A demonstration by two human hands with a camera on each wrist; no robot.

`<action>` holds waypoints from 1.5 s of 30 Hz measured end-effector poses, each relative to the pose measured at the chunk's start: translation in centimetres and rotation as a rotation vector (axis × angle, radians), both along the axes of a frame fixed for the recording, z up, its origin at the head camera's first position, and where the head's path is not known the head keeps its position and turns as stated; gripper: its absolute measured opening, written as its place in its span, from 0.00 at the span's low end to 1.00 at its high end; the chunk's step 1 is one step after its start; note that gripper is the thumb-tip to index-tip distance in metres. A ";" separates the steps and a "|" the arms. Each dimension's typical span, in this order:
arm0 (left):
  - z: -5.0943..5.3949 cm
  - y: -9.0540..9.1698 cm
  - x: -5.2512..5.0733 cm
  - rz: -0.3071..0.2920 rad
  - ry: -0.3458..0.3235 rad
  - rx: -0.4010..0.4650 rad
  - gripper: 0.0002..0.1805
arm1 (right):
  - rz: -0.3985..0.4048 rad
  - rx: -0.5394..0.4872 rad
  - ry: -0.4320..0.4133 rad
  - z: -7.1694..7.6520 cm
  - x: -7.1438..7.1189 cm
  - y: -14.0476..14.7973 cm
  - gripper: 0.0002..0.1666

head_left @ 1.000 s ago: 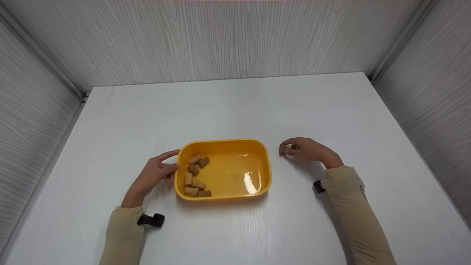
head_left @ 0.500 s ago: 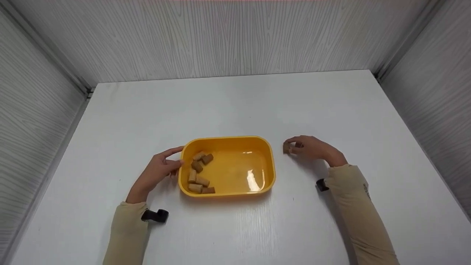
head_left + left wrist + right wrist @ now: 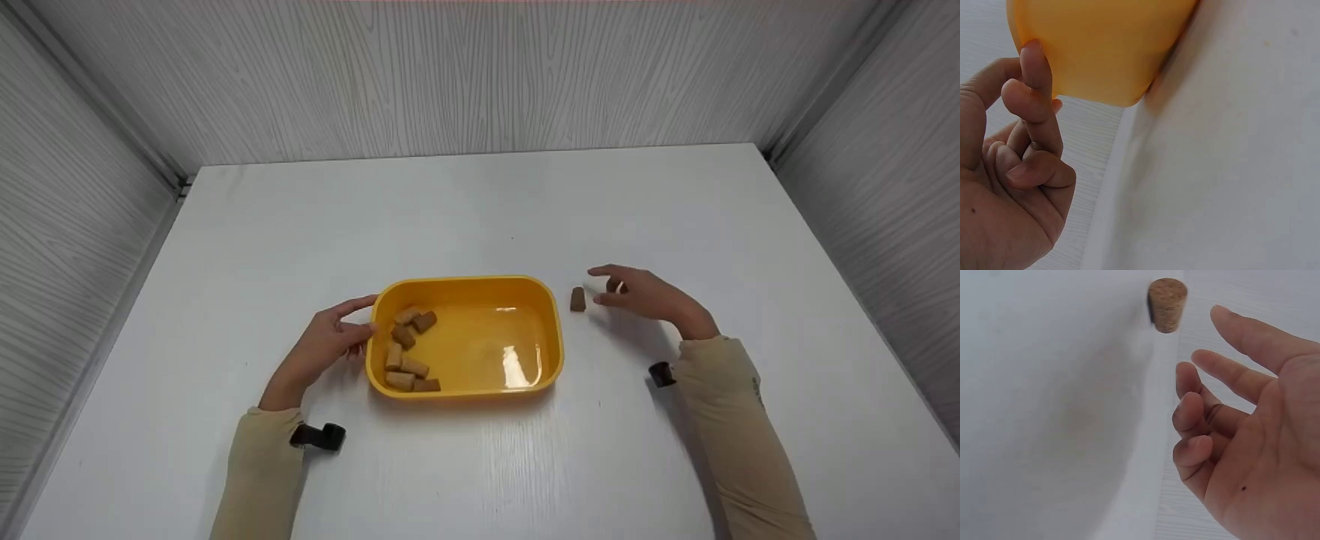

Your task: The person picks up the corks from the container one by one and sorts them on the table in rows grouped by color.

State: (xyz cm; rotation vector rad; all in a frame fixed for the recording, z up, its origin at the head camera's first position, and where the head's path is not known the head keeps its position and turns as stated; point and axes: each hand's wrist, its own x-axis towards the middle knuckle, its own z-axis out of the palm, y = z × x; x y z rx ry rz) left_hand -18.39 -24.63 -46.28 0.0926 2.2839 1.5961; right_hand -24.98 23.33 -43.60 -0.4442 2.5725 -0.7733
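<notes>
A cork (image 3: 577,299), brown and tapered, lies on the white table just right of a yellow plastic tub (image 3: 469,394). My right hand (image 3: 649,296) hovers right of the cork, apart from it, its thumb and index finger spread. In the right wrist view the cork (image 3: 1168,305) sits beyond the fingertips and the palm (image 3: 1275,478) holds nothing. My left hand (image 3: 326,341) holds the tub's left rim, thumb overlapping the edge. In the left wrist view fingertips (image 3: 1035,59) touch the tub's outer wall (image 3: 1100,50); the thumb tip is hidden. Several corks (image 3: 403,336) lie along the tub's left side.
The white table (image 3: 480,217) extends around the tub on every side. Grey wood-grain panels stand at the back (image 3: 465,75), left and right. A black wrist camera (image 3: 322,436) juts from the left sleeve, another (image 3: 661,374) from the right.
My right hand has let go of the cork and drawn back to the right, fingers parting. The cork now lies on the table. My left hand keeps its place on the tub.
</notes>
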 end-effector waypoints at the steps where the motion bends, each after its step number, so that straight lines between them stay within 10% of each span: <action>1: 0.0 0.1 -0.1 0.002 -0.002 -0.005 0.30 | -0.004 -0.005 0.010 0.2 0.1 -0.1 0.32; 24: 0.1 0.1 -0.2 0.012 0.001 -0.011 0.29 | 0.081 -0.368 0.158 4.4 2.4 -6.4 0.24; 45: 0.1 0.2 -0.1 0.035 -0.021 -0.039 0.30 | 0.325 -0.327 0.152 2.3 3.8 -16.4 0.26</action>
